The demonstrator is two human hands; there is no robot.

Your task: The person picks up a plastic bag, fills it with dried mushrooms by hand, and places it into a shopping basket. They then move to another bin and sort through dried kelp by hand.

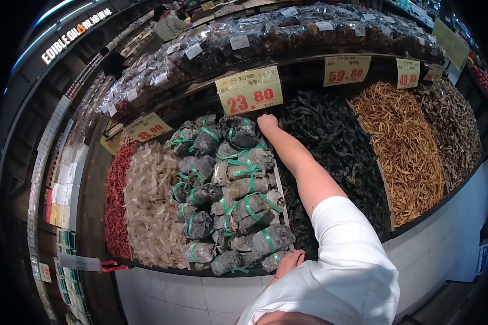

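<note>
While the right hand (pixel 267 122) grips the far upright bundle (pixel 240 131) with its fingers, the left hand (pixel 289 261), state unclear, rests by the bin rim (pixel 238 272).

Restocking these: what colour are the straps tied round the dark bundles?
Green, on the strap-tied dark bundles the right hand reaches; head view.

A curved white-tiled display counter (pixel 450 244) fronts the dark shop aisle. Yellow price cards with red numbers (pixel 249 90) hang from a dark upper shelf (pixel 309 57). At far left, a lit white "EDIBLE OIL" sign (pixel 65 39) glows above tall stocked shelving (pixel 65 184).
</note>
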